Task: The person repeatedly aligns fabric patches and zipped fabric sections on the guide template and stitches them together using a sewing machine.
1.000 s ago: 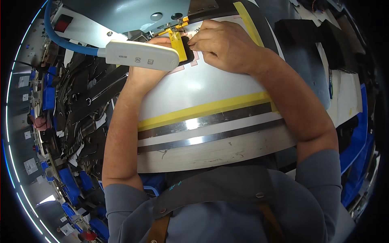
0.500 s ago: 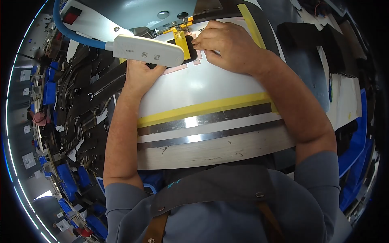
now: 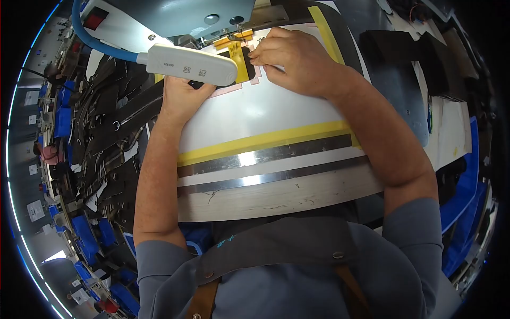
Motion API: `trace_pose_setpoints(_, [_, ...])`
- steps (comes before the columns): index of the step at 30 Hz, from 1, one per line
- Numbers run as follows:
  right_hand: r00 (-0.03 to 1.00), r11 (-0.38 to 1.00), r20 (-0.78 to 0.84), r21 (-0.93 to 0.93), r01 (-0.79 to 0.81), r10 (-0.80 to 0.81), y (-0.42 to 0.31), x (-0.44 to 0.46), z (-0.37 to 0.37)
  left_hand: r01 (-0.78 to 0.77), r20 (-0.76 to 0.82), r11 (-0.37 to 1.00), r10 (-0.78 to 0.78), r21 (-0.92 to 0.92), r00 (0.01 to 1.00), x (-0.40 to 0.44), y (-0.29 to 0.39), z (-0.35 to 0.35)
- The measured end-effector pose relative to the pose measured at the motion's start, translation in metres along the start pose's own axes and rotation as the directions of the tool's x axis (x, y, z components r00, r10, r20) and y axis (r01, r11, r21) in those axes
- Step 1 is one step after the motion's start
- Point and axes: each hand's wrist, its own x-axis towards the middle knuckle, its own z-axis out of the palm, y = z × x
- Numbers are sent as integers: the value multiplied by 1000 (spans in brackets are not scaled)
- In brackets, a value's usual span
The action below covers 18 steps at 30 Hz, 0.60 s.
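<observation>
A small black piece (image 3: 251,66), which looks like fabric, lies on the white work plate (image 3: 265,109) under a yellow strip-shaped part (image 3: 239,65) of the machine. At the piece's right edge, my right hand (image 3: 297,61) has its fingers curled and the tips pinched together. To the left, my left hand (image 3: 183,98) rests at the plate's edge with the thumb pointing right beside more black material. A white lamp head (image 3: 192,66) covers most of that hand's fingers, so their grip is hidden. Pink marked lines (image 3: 228,90) run on the plate around the black piece.
Above stands the grey machine body (image 3: 186,16); a blue cable (image 3: 90,45) leads to the lamp. Dark cut strips (image 3: 106,127) are heaped at left. Black blocks (image 3: 390,48) and a blue bin (image 3: 462,186) stand at right. Yellow tape (image 3: 265,141) borders the plate.
The whole view has shifted slightly left. Both hands stay in nearly the same places by the black piece, with the right fingertips still at its edge.
</observation>
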Motion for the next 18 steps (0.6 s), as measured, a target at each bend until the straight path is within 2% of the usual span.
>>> trace_pose_setpoints(8, [1000,1000,-15,15,-8,8,0,0,1,17,-12,1000,-17,14,1000,6,13,1])
trace_pose_setpoints(10, [1000,1000,-21,21,-8,8,1,-1,2,140,-199,990,-131,29,971,11,34,13])
trace_pose_setpoints(11, [1000,1000,-22,16,-9,10,1,-1,1,135,-198,990,-127,26,972,17,44,21])
trace_pose_setpoints(13, [999,998,13,50,-31,30,0,0,-1,304,-176,934,-336,-188,925,31,58,38])
trace_pose_setpoints(14, [999,999,14,44,-31,30,0,0,-3,256,-262,964,-266,-72,928,39,70,40])
trace_pose_setpoints(15, [999,998,43,45,-35,33,-1,0,-4,516,-99,795,-570,-320,816,43,83,41])
trace_pose_setpoints(17, [996,998,79,26,-53,51,-1,-3,-7,422,-181,854,-487,-305,855,53,58,60])
trace_pose_setpoints(18, [997,999,66,37,-40,38,-1,-4,-6,345,-165,845,-440,-409,882,55,46,69])
